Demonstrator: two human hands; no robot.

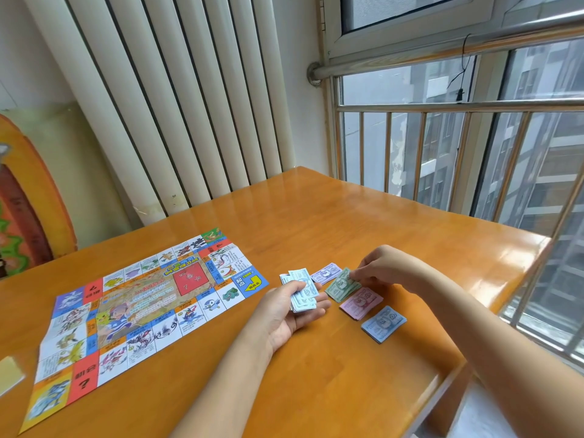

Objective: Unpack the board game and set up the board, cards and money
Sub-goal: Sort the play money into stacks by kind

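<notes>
The left hand (284, 314) lies palm up, just above the table (347, 216), with its fingers and thumb curled round a stack (303, 290) of pale blue notes. The right hand (384, 267) reaches in from the right, its curled fingertips pinching the far edge of the green pile (339, 287). This pile lies in a row with the purple pile (327, 273) behind it and the pink pile (360, 303) and blue pile (384, 324) nearer. The board (142, 308) is spread flat, well to the left. A yellowish card (9, 374) lies at the table's left edge, and a radiator (177, 105) stands behind.
</notes>
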